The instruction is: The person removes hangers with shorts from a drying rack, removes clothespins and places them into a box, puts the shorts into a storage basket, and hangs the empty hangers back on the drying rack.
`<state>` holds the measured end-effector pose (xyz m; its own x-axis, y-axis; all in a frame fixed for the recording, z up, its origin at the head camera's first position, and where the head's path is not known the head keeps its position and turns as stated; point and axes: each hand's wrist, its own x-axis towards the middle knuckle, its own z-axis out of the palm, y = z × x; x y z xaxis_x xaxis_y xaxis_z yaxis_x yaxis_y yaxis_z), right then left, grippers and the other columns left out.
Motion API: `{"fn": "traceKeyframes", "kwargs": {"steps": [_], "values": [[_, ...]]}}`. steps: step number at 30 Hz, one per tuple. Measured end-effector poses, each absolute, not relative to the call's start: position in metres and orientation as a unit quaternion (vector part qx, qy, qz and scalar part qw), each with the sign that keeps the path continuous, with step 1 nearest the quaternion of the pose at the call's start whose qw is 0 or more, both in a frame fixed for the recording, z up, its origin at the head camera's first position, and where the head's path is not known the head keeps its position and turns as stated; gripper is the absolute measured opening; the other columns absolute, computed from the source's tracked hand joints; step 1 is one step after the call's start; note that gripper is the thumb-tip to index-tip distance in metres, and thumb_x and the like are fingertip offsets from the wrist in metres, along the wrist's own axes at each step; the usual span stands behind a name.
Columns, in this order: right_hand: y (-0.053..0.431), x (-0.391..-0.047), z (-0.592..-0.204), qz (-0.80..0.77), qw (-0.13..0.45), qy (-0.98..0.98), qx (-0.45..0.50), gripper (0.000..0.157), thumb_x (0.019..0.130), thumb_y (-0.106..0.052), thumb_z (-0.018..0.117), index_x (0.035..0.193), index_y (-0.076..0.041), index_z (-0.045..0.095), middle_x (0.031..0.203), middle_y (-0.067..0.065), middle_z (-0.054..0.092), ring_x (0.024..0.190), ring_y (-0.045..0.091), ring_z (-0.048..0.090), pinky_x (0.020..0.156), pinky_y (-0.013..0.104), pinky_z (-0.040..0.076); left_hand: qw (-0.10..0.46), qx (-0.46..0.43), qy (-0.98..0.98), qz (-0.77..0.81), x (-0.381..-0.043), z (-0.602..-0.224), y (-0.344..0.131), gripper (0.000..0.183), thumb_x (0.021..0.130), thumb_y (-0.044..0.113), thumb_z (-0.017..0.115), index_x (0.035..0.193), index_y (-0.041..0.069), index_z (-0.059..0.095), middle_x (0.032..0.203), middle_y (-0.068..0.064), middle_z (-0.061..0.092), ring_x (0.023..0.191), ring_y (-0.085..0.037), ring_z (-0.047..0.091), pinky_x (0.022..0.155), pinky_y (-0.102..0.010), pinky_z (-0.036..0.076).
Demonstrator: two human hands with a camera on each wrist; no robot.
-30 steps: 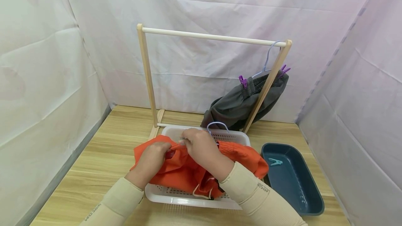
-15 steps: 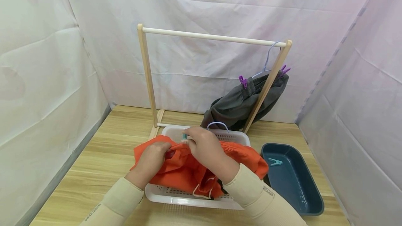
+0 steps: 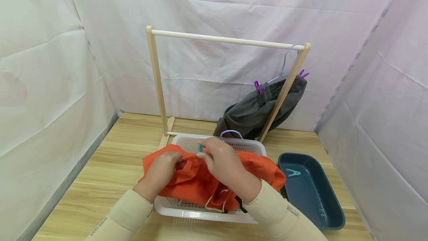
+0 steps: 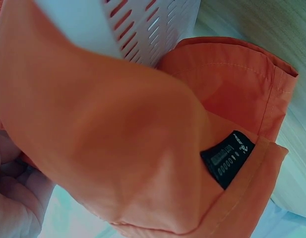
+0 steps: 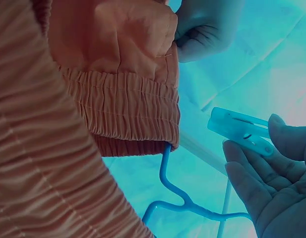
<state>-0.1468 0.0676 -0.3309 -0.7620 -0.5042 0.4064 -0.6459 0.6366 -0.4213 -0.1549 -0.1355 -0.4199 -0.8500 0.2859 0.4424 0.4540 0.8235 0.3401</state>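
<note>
Orange shorts [image 3: 187,192] with a gathered elastic waistband lie bunched over a white perforated basket [image 3: 197,215]. My left hand [image 3: 162,170] grips the left part of the shorts' waistband. In my right hand [image 3: 224,163] a teal clothespin [image 3: 200,148] is pinched between thumb and fingers, just right of the left hand. The right wrist view shows that clothespin [image 5: 239,130] apart from the cloth. A blue hanger [image 5: 185,203] reaches into the waistband there; its hook [image 3: 232,132] rises behind the right hand in the head view. A black label [image 4: 228,158] shows on the shorts in the left wrist view.
Behind the basket stands a wooden rack with a white rail [image 3: 217,39]. Dark grey pants [image 3: 247,116] hang at its right end on a hanger with purple clothespins [image 3: 259,87]. To the right, a dark blue tray [image 3: 311,192] holds another teal clothespin [image 3: 293,173].
My right hand has shifted slightly to the right, and the teal clothespin in it has come into clearer view. The left hand and the shorts stay almost still.
</note>
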Motion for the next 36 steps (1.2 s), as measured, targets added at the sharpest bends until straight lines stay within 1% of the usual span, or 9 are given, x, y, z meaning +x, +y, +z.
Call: {"fn": "traceKeyframes", "kwargs": {"steps": [7,11,13,16,19,23,26,32,36], "values": [[0.074,-0.142,-0.331,0.293,0.142,-0.885,0.332,0.027,0.084,-0.011,0.073,0.11,-0.007,0.065,0.096,0.002,0.063,0.087,0.018,0.059,0.078,0.03,0.056,0.177,-0.186,-0.938,-0.233,-0.154,-0.42,-0.135,0.026,0.081,-0.012,0.065,0.072,0.013,0.06,0.065,0.006,0.052,0.063,-0.01,0.049,0.058,-0.023,0.047],[0.079,-0.138,-0.332,0.295,0.15,-0.882,0.337,0.03,0.083,-0.009,0.074,0.111,-0.008,0.063,0.095,0.001,0.061,0.088,0.016,0.058,0.079,0.029,0.055,0.183,-0.187,-0.94,-0.221,-0.154,-0.42,-0.135,0.03,0.081,-0.013,0.064,0.068,0.013,0.055,0.062,0.008,0.045,0.061,-0.01,0.044,0.056,-0.022,0.043],[0.083,-0.136,-0.332,0.293,0.152,-0.882,0.337,0.033,0.082,-0.009,0.075,0.112,-0.007,0.063,0.097,0.002,0.061,0.091,0.016,0.059,0.081,0.029,0.054,0.186,-0.19,-0.94,-0.214,-0.154,-0.42,-0.135,0.032,0.081,-0.013,0.063,0.066,0.013,0.053,0.061,0.008,0.041,0.06,-0.011,0.042,0.055,-0.021,0.041],[0.089,-0.131,-0.332,0.294,0.151,-0.883,0.334,0.034,0.082,-0.011,0.076,0.113,-0.007,0.064,0.102,0.002,0.063,0.095,0.016,0.059,0.083,0.031,0.054,0.186,-0.192,-0.94,-0.213,-0.154,-0.419,-0.135,0.032,0.081,-0.012,0.063,0.066,0.014,0.053,0.061,0.009,0.041,0.06,-0.01,0.041,0.055,-0.021,0.04],[0.095,-0.126,-0.332,0.296,0.146,-0.882,0.335,0.034,0.083,-0.013,0.076,0.114,-0.007,0.064,0.106,0.001,0.063,0.097,0.016,0.059,0.084,0.031,0.054,0.185,-0.191,-0.941,-0.212,-0.154,-0.419,-0.135,0.032,0.081,-0.012,0.063,0.066,0.014,0.053,0.061,0.009,0.041,0.06,-0.01,0.041,0.055,-0.021,0.04],[0.104,-0.12,-0.332,0.299,0.142,-0.884,0.331,0.034,0.084,-0.016,0.076,0.115,-0.008,0.064,0.107,-0.001,0.063,0.099,0.014,0.06,0.084,0.03,0.055,0.184,-0.19,-0.941,-0.21,-0.154,-0.419,-0.135,0.032,0.081,-0.013,0.062,0.067,0.014,0.054,0.062,0.009,0.041,0.061,-0.011,0.042,0.056,-0.022,0.041],[0.111,-0.116,-0.333,0.293,0.156,-0.886,0.322,0.037,0.082,-0.017,0.077,0.116,-0.009,0.065,0.11,-0.001,0.064,0.103,0.014,0.061,0.086,0.031,0.054,0.186,-0.191,-0.94,-0.211,-0.155,-0.419,-0.135,0.032,0.08,-0.014,0.062,0.067,0.013,0.054,0.062,0.009,0.041,0.061,-0.011,0.042,0.056,-0.022,0.041],[0.123,-0.112,-0.336,0.283,0.199,-0.879,0.326,0.041,0.077,-0.016,0.082,0.115,-0.008,0.067,0.111,0.001,0.067,0.104,0.016,0.063,0.084,0.033,0.056,0.187,-0.191,-0.941,-0.207,-0.155,-0.419,-0.135,0.032,0.08,-0.015,0.061,0.066,0.013,0.054,0.061,0.009,0.041,0.06,-0.011,0.042,0.056,-0.022,0.041],[0.131,-0.11,-0.336,0.275,0.205,-0.884,0.317,0.043,0.075,-0.015,0.083,0.115,-0.008,0.067,0.112,0.003,0.067,0.105,0.018,0.063,0.084,0.034,0.056,0.186,-0.19,-0.942,-0.204,-0.155,-0.42,-0.135,0.034,0.079,-0.017,0.057,0.065,0.013,0.051,0.061,0.009,0.041,0.06,-0.011,0.042,0.056,-0.022,0.04]]}}
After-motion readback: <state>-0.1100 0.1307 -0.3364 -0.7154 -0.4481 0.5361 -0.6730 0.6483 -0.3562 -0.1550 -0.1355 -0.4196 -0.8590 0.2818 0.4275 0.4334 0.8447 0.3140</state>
